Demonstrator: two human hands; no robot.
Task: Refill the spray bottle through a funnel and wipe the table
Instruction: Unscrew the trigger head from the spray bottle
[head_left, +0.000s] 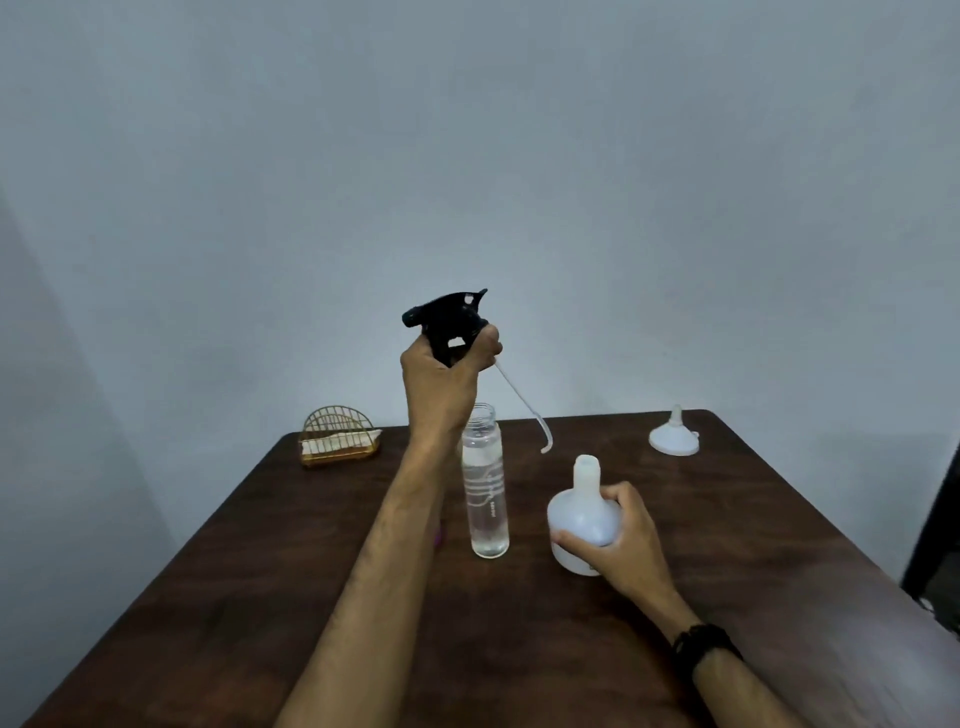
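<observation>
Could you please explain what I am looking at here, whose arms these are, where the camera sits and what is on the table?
There is no machine: one wide-angle camera worn on a person's head looks forward and down at their own bare arms. The left hand holds up a black trigger spray head, its thin white tube hanging free. Below it a clear plastic spray bottle stands open on the dark brown wooden table. The right hand grips a white round-bellied plastic refill bottle, uncapped, standing on the table. At the back lie a white plastic funnel, mouth down, and a gold wire napkin holder.
</observation>
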